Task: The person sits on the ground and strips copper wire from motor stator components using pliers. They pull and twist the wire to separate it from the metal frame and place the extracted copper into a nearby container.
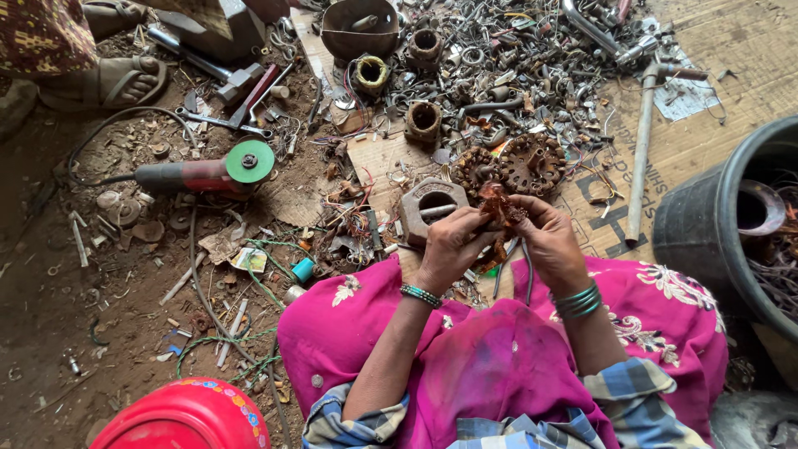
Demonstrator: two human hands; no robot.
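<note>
Both hands meet over my lap, above pink cloth. My left hand [453, 247] and my right hand [544, 235] close together on a small bundle of copper-coloured winding wire [499, 206], rusty and tangled. Green bangles ring both wrists. Just beyond the hands lie two round rusty motor cores [515, 164] and a grey metal housing with a round hole [428, 205]. The part of the bundle inside my fingers is hidden.
A heap of scrap metal parts [507, 66] covers cardboard ahead. A red angle grinder with a green disc [212, 173] lies left. A long pipe [640, 158] and a black tub [706, 224] stand right. Another person's sandalled foot [125, 83] is top left; a red lid [187, 416] bottom left.
</note>
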